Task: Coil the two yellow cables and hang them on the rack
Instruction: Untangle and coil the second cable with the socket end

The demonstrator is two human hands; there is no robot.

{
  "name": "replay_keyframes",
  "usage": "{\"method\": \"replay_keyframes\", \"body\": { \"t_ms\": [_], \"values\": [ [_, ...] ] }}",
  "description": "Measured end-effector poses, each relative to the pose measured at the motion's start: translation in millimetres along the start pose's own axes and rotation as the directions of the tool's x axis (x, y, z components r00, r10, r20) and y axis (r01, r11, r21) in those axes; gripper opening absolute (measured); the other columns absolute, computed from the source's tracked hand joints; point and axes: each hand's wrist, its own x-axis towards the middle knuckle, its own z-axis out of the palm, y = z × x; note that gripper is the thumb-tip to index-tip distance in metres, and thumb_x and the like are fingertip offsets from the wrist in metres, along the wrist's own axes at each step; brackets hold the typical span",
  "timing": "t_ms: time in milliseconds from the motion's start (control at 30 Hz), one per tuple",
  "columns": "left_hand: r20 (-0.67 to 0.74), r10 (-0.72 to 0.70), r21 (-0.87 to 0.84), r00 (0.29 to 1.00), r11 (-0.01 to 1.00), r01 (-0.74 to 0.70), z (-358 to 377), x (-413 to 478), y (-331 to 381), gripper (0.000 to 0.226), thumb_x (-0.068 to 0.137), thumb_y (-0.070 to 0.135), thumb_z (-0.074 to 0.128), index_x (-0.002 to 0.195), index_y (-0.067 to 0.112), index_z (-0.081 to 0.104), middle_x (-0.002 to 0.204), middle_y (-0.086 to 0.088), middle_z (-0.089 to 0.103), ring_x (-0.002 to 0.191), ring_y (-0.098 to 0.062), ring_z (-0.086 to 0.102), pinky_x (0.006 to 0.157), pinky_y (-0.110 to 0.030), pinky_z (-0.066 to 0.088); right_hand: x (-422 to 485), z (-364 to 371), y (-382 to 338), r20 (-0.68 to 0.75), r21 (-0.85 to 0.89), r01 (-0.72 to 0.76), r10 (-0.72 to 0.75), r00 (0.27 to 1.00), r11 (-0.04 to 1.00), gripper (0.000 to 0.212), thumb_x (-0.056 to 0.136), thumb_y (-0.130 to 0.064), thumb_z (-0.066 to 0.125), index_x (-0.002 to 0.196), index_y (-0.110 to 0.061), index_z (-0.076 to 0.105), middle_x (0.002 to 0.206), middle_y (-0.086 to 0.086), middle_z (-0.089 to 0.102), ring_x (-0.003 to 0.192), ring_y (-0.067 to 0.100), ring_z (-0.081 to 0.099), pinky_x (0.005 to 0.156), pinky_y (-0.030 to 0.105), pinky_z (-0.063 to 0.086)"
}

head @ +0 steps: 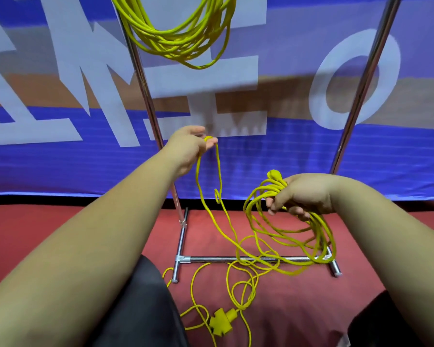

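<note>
One yellow cable (183,41) hangs coiled from the top of the metal rack (140,71). My right hand (303,196) grips several loops of the second yellow cable (281,236), its plug end sticking up above the fist. My left hand (189,147) is raised near the rack's left pole and pinches a strand of the same cable, which drops in a long loop. The loose remainder lies tangled on the red floor over the rack's base bar (236,259), ending in a yellow multi-socket block (222,321).
A blue, white and brown banner (60,96) stands behind the rack. The rack's right pole (358,96) rises at the right. Its feet (177,269) rest on the red carpet. My dark-trousered knees (145,309) are at the bottom.
</note>
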Motion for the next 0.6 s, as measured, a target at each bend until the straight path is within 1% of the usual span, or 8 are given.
{"method": "replay_keyframes", "body": {
  "t_ms": [33, 100, 133, 200, 267, 333, 467, 600],
  "values": [
    [0.022, 0.006, 0.208, 1.0, 0.978, -0.01, -3, 1, -2, 0.048, 0.091, -0.012, 0.066, 0.137, -0.003, 0.055, 0.124, -0.014, 0.064, 0.086, -0.01, 0.074, 0.081, -0.017, 0.058, 3, 1, 0, -0.06, 0.003, -0.022, 0.022, 0.998, 1.0, 0.012, 0.093, 0.0, 0.063, 0.101, -0.008, 0.066, 0.074, 0.007, 0.07, 0.039, 0.01, 0.037, 0.04, 0.019, 0.031],
    [0.104, -0.007, 0.532, 0.995, 0.846, -0.049, -10, 6, -8, 0.046, 0.089, -0.003, 0.074, 0.134, 0.002, 0.063, 0.117, -0.008, 0.072, 0.095, -0.013, 0.073, 0.095, -0.026, 0.058, 9, 1, 1, -0.158, 0.061, -0.037, 0.046, 0.986, 0.997, 0.01, 0.092, -0.002, 0.063, 0.098, -0.008, 0.067, 0.077, 0.007, 0.067, 0.041, 0.011, 0.035, 0.041, 0.019, 0.03],
    [0.141, -0.022, 0.624, 0.99, 0.778, -0.072, -11, 5, -10, 0.039, 0.09, -0.004, 0.072, 0.128, 0.006, 0.068, 0.111, -0.007, 0.075, 0.098, -0.016, 0.073, 0.099, -0.031, 0.057, 13, 0, 2, -0.197, 0.113, -0.034, 0.056, 0.979, 0.993, 0.008, 0.092, -0.003, 0.062, 0.096, -0.009, 0.066, 0.082, 0.008, 0.067, 0.042, 0.011, 0.035, 0.042, 0.019, 0.029],
    [0.172, -0.005, 0.723, 0.985, 0.68, -0.123, -11, 1, -12, 0.03, 0.092, -0.006, 0.063, 0.113, 0.012, 0.076, 0.098, -0.007, 0.077, 0.091, -0.017, 0.073, 0.093, -0.034, 0.059, 18, -4, 3, -0.283, 0.23, -0.014, 0.08, 0.956, 0.973, 0.007, 0.094, -0.006, 0.061, 0.091, -0.012, 0.064, 0.078, 0.005, 0.065, 0.042, 0.01, 0.034, 0.041, 0.019, 0.029],
    [0.199, 0.051, 0.711, 0.979, 0.68, -0.18, -7, -5, -11, 0.03, 0.093, -0.004, 0.057, 0.105, 0.014, 0.078, 0.093, -0.008, 0.076, 0.083, -0.017, 0.069, 0.077, -0.026, 0.058, 23, -8, 4, -0.37, 0.311, 0.024, 0.098, 0.924, 0.95, 0.01, 0.097, -0.009, 0.059, 0.089, -0.014, 0.061, 0.07, 0.002, 0.061, 0.04, 0.008, 0.034, 0.04, 0.018, 0.029],
    [0.231, 0.067, 0.596, 0.971, 0.778, -0.196, -2, -14, -6, 0.033, 0.093, -0.007, 0.053, 0.106, 0.012, 0.076, 0.09, -0.007, 0.073, 0.081, -0.015, 0.066, 0.067, -0.017, 0.051, 27, -10, 3, -0.406, 0.362, 0.06, 0.099, 0.909, 0.93, 0.006, 0.098, -0.011, 0.059, 0.094, -0.015, 0.06, 0.066, 0.0, 0.057, 0.04, 0.007, 0.035, 0.04, 0.019, 0.029],
    [0.398, 0.072, 0.315, 0.915, 0.926, -0.21, 12, -26, 0, 0.038, 0.09, -0.012, 0.054, 0.11, 0.014, 0.074, 0.084, 0.002, 0.072, 0.074, -0.005, 0.062, 0.069, -0.018, 0.045, 28, -6, -2, -0.363, 0.409, 0.116, 0.045, 0.931, 0.905, 0.011, 0.099, -0.017, 0.065, 0.109, -0.016, 0.06, 0.068, -0.002, 0.061, 0.044, 0.008, 0.041, 0.039, 0.02, 0.033],
    [0.477, 0.121, 0.142, 0.87, 0.967, -0.212, 29, -32, -3, 0.04, 0.087, -0.013, 0.062, 0.109, 0.018, 0.072, 0.088, 0.003, 0.075, 0.078, -0.007, 0.064, 0.071, -0.023, 0.042, 25, 7, -14, -0.292, 0.429, 0.166, -0.038, 0.956, 0.888, 0.011, 0.104, -0.025, 0.064, 0.109, -0.017, 0.07, 0.088, 0.004, 0.078, 0.067, 0.016, 0.071, 0.046, 0.024, 0.05]
  ]
}}
